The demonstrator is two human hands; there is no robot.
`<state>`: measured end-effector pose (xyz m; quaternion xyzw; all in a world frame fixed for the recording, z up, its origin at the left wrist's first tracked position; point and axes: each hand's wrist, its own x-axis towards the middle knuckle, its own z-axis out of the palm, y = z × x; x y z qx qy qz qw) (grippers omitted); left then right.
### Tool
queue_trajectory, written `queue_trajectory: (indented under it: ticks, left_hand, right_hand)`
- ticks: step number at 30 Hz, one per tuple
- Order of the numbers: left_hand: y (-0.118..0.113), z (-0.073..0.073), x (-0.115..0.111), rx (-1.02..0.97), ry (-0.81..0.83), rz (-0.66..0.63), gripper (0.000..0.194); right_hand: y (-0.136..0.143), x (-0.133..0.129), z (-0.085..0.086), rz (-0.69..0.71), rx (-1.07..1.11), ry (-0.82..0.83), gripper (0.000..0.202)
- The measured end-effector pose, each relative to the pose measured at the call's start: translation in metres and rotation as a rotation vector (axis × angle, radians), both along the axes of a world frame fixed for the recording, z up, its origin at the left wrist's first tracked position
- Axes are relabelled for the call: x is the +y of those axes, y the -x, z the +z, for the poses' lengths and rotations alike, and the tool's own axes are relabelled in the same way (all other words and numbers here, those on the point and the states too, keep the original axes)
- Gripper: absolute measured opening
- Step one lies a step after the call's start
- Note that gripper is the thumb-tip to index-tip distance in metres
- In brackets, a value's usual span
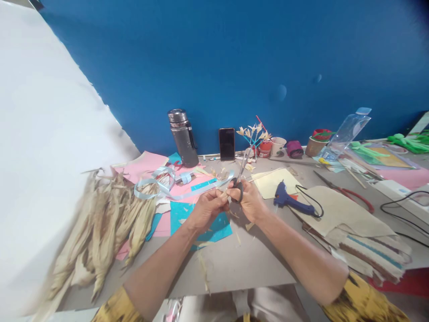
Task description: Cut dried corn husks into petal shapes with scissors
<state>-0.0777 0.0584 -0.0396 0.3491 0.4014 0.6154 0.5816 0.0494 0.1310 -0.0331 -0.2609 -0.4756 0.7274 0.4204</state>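
Observation:
My right hand (250,201) is closed round the black handles of a pair of scissors (241,174), whose blades point up and away from me. Close against it, my left hand (209,208) pinches something too small to make out, its fingertips almost touching the right hand's. Under both hands lies a blue sheet (214,229) strewn with pale scraps. Dried corn husks (107,219) are heaped on the left. A light blue ribbon (181,194) curls beyond my left hand. Behind the scissors stand small pale husk-like flowers (254,133) on thin stems.
A blue glue gun (291,200) lies right of my hands, near red-handled shears (348,192) and folded cloth (345,210). Along the blue wall stand a metal flask (184,141), a phone (227,144), a paper cup (278,146) and a tilted plastic bottle (346,132). A white power strip (402,194) sits far right.

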Motion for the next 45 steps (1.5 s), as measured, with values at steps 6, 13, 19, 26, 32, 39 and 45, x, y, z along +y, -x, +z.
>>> queue_trajectory:
  ticks: [6,13,19,26,32,39,45]
  left_hand:
    - [0.002,0.004,-0.001,0.019,0.024,0.028,0.027]
    - [0.005,0.002,-0.001,0.012,0.038,0.022,0.023]
    - [0.005,0.002,-0.001,0.040,0.046,0.021,0.023]
    - [0.010,0.003,0.000,0.056,0.092,0.074,0.025]
    - [0.022,0.014,-0.001,-0.048,0.026,0.222,0.024]
    - [0.025,0.019,-0.003,-0.098,-0.040,0.263,0.024]
    - [0.021,0.019,-0.003,-0.113,-0.075,0.276,0.025]
  right_hand:
    - [-0.001,0.000,0.001,-0.033,-0.067,-0.063,0.029]
    - [-0.008,0.013,0.001,-0.048,-0.053,-0.008,0.026]
    - [-0.009,0.009,0.001,0.099,-0.101,-0.081,0.028]
    - [-0.007,0.010,-0.001,-0.003,-0.114,-0.056,0.030]
    - [-0.011,0.010,-0.004,0.150,-0.254,-0.213,0.044]
    - [-0.013,0.000,-0.003,0.392,-0.436,-0.425,0.052]
    - [-0.011,-0.001,-0.006,0.429,-0.451,-0.445,0.058]
